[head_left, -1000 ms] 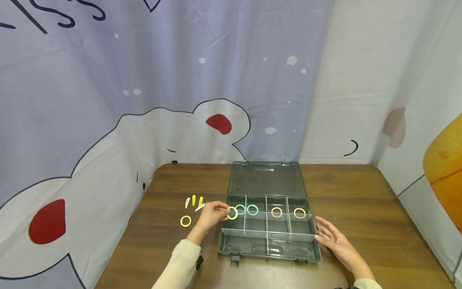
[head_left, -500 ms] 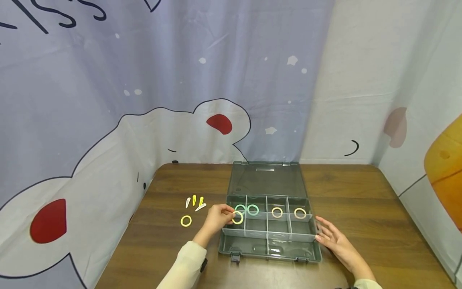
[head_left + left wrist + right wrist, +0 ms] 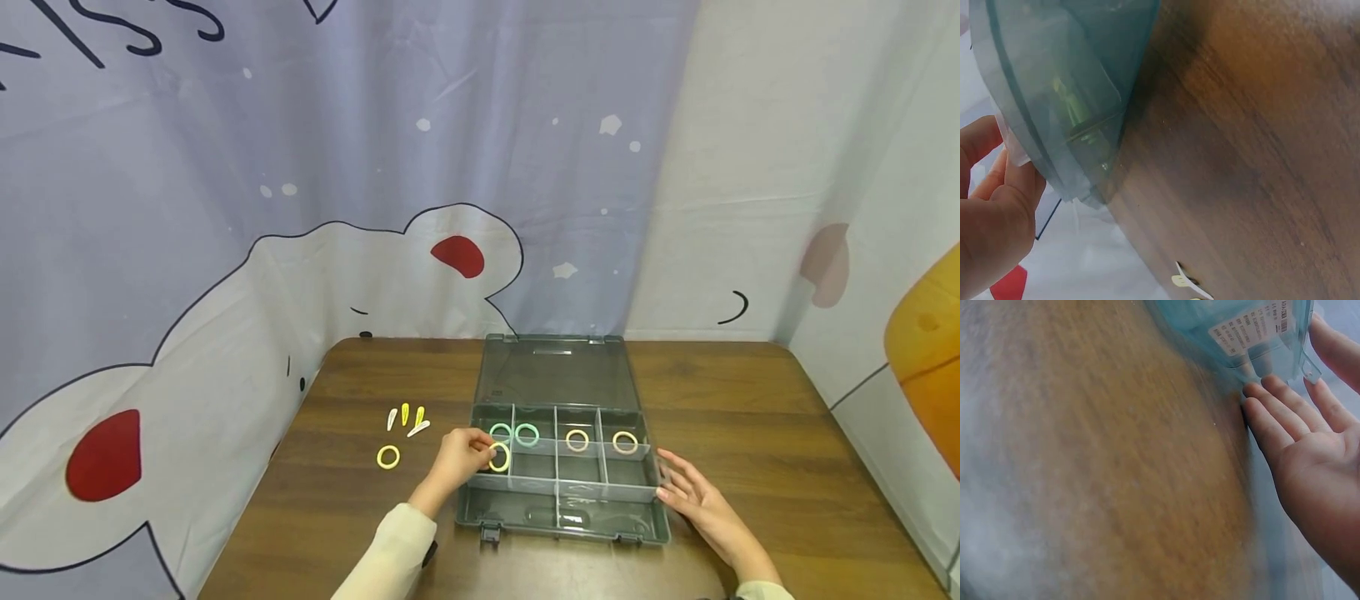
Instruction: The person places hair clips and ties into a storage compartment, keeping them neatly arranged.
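- Head view: the left hand (image 3: 459, 458) pinches a pale-yellow ring (image 3: 508, 457) at the leftmost middle-row compartment of the translucent organizer box (image 3: 506, 510); the step in hand looks like setting that ring in its place. Two mint-green rings (image 3: 537, 435) and two peach rings (image 3: 636, 442) sit along the back row, while a second yellow ring (image 3: 397, 457) and four snap hair clips (image 3: 405, 414) lie on the worktop (image 3: 322, 508), left of the box.
- Left wrist view: bent fingers at the box's side; a yellow-green blur through the plastic may be the ring, but it is too smeared to be sure.
- Right wrist view: the right hand (image 3: 1316, 450) grasps nothing, its extended fingers meeting the box's edge, apparently to steady it.
- Judging from this, the next move calls for settling the ring between the dividers (image 3: 557, 463), then loosening the left pinch cleanly.
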The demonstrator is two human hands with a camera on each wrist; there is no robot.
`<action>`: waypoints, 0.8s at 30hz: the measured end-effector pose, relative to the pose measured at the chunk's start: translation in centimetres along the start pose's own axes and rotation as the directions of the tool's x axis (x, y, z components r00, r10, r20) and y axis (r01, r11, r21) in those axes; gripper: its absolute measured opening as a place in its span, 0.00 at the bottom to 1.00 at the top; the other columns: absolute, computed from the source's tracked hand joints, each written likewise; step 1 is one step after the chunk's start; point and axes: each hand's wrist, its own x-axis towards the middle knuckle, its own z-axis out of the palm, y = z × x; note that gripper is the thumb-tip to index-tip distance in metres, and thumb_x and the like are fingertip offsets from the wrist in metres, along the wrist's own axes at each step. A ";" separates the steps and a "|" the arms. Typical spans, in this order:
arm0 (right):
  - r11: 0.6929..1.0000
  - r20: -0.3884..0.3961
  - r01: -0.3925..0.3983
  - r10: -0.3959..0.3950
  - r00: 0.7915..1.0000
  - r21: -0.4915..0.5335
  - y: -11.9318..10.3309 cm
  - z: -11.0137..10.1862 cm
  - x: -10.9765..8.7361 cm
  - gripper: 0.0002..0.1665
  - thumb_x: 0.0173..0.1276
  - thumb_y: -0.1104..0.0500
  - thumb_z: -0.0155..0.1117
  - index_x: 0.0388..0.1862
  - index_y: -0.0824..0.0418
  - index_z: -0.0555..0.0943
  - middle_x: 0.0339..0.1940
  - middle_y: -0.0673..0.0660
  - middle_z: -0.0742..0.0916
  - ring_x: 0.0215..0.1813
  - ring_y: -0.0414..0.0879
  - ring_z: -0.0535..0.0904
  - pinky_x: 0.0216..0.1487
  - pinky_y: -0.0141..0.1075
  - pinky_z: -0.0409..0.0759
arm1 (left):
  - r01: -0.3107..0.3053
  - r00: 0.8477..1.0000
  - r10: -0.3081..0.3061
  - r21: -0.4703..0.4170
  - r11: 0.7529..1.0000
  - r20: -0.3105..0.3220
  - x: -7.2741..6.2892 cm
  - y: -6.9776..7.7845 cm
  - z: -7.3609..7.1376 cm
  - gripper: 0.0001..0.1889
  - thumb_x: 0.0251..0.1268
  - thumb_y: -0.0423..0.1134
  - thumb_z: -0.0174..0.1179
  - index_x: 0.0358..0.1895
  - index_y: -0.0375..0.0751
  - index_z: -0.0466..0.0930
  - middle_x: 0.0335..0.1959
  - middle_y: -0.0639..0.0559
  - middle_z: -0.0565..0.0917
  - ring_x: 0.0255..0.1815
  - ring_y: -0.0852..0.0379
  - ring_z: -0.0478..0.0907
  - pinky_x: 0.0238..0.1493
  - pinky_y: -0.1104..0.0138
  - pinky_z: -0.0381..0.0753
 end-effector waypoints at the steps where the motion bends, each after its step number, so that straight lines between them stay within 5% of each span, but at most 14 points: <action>1: 1.000 -0.001 -0.002 0.002 1.000 0.000 0.0 0.0 0.0 0.38 0.74 0.64 0.52 0.77 0.58 0.49 0.74 0.75 0.52 0.57 0.23 0.68 0.55 0.21 0.69 | -0.002 1.000 0.002 0.010 1.000 0.003 0.0 0.0 0.0 0.04 0.56 0.23 0.64 0.35 0.25 0.81 0.26 0.37 0.84 0.21 0.57 0.81 0.23 0.73 0.82; 7: 1.000 0.002 -0.012 0.012 1.000 -0.002 0.0 0.0 0.0 0.38 0.74 0.63 0.52 0.77 0.58 0.49 0.75 0.75 0.52 0.57 0.23 0.67 0.55 0.21 0.69 | -0.028 1.000 0.027 0.112 0.993 0.005 -0.4 0.0 0.1 0.06 0.55 0.24 0.65 0.36 0.26 0.82 0.26 0.45 0.84 0.24 0.58 0.82 0.23 0.73 0.81; 16: 1.000 -0.005 0.001 -0.001 1.000 0.003 0.0 0.1 0.1 0.38 0.73 0.64 0.53 0.77 0.60 0.49 0.74 0.76 0.52 0.57 0.24 0.68 0.55 0.22 0.70 | -0.062 0.998 0.063 0.221 0.973 0.000 -0.5 0.0 0.1 0.09 0.56 0.27 0.66 0.39 0.26 0.82 0.33 0.41 0.86 0.33 0.50 0.85 0.31 0.68 0.84; 24: 1.000 -0.003 -0.010 0.010 1.000 -0.004 -0.3 0.1 0.0 0.38 0.73 0.64 0.52 0.77 0.59 0.49 0.74 0.76 0.53 0.60 0.28 0.68 0.55 0.21 0.69 | -0.061 0.997 0.064 0.087 0.994 -0.035 -0.3 0.0 -1.7 0.08 0.59 0.26 0.63 0.41 0.25 0.82 0.33 0.40 0.86 0.31 0.50 0.85 0.29 0.69 0.84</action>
